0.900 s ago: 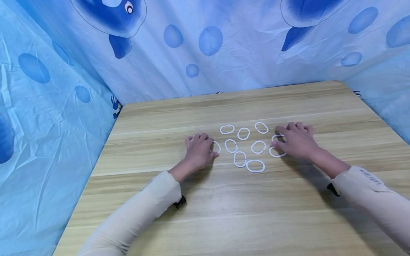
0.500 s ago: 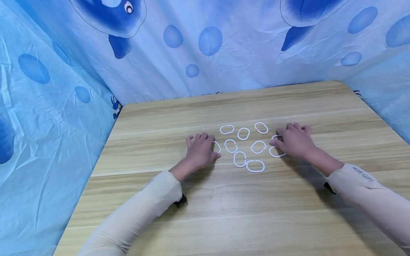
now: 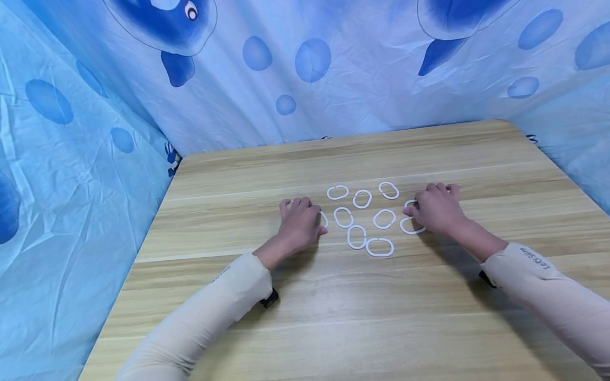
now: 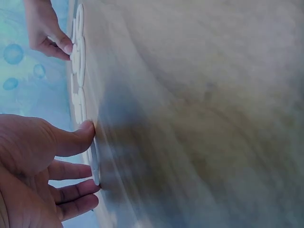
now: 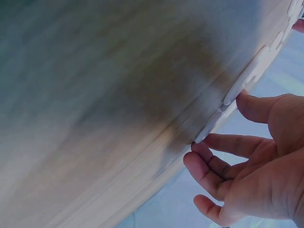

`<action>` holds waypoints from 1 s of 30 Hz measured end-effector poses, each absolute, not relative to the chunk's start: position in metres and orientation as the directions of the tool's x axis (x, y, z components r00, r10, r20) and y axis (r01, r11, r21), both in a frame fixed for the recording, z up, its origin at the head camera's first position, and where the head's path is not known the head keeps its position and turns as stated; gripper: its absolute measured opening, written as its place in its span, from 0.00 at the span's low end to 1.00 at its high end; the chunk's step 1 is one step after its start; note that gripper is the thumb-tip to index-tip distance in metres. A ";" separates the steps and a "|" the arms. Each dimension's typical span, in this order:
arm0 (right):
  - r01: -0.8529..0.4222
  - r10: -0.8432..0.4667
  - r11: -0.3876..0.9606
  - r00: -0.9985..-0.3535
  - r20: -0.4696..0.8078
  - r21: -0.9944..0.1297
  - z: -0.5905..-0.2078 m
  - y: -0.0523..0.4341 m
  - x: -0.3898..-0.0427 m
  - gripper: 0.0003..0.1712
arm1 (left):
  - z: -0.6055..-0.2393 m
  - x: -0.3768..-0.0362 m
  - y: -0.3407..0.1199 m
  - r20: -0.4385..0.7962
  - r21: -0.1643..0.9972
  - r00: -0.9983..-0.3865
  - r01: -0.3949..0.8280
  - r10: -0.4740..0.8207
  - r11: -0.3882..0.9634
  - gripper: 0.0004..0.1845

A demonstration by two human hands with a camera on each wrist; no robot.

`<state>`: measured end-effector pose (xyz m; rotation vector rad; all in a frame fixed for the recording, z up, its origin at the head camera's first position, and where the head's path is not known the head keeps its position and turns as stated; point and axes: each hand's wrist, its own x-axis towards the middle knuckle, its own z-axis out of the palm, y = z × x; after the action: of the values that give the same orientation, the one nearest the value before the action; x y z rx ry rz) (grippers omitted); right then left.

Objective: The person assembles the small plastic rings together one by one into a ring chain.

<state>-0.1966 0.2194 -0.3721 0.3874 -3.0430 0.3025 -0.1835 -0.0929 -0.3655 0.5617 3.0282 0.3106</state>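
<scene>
Several white oval rings (image 3: 362,198) lie flat in a cluster on a wooden table (image 3: 333,317). My left hand (image 3: 307,218) arches over the leftmost ring (image 3: 324,218). In the left wrist view, that hand (image 4: 93,154) has its thumb and fingertips touching the two ends of this ring (image 4: 95,161). My right hand (image 3: 419,207) covers two rings at the right of the cluster, one near (image 3: 411,227) and one farther (image 3: 409,202). In the right wrist view, this hand (image 5: 217,118) pinches a ring (image 5: 211,127) between thumb and a fingertip. All rings stay on the table.
A blue curtain (image 3: 310,69) with cartoon prints hangs behind the table and along its left side (image 3: 57,185). Bare wood stretches in front of the hands. Both arms wear beige sleeves (image 3: 214,312).
Both hands have drawn their fingers in and curled them toward the rings beneath them; the right hand slid slightly left. The rings have not moved.
</scene>
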 end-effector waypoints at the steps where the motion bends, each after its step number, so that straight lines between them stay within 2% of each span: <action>1: -0.253 -0.241 0.948 -0.967 0.084 -0.191 -0.372 0.219 -0.196 0.20 | -0.365 -0.184 -0.093 -0.014 0.207 -0.933 0.349 0.359 0.914 0.23; 6: -0.254 -0.239 0.943 -0.966 0.097 -0.215 -0.373 0.219 -0.195 0.23 | -0.365 -0.184 -0.094 -0.020 0.215 -0.940 0.329 0.341 0.919 0.25; 9: -0.259 -0.238 0.943 -0.964 0.121 -0.211 -0.373 0.219 -0.195 0.22 | -0.365 -0.184 -0.095 0.004 0.232 -0.945 0.320 0.328 0.919 0.23; 13: -0.268 -0.236 0.941 -0.957 0.169 -0.207 -0.372 0.221 -0.197 0.21 | -0.363 -0.185 -0.097 0.052 0.269 -0.950 0.309 0.307 0.912 0.19; 19: -0.303 -0.250 0.919 -0.942 0.223 -0.253 -0.372 0.222 -0.199 0.15 | -0.360 -0.185 -0.097 0.101 0.298 -0.953 0.304 0.287 0.905 0.24; 24: -0.329 -0.246 0.891 -0.928 0.278 -0.311 -0.373 0.221 -0.200 0.23 | -0.361 -0.185 -0.097 0.111 0.306 -0.952 0.305 0.285 0.902 0.25; 30: -0.426 -0.269 0.828 -0.871 0.410 -0.363 -0.372 0.217 -0.200 0.23 | -0.361 -0.185 -0.096 0.117 0.336 -0.953 0.303 0.280 0.892 0.24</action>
<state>-0.2002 0.2172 -0.3724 0.5241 -2.6665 0.6444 -0.1846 -0.0956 -0.3612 0.4816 3.1192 0.5709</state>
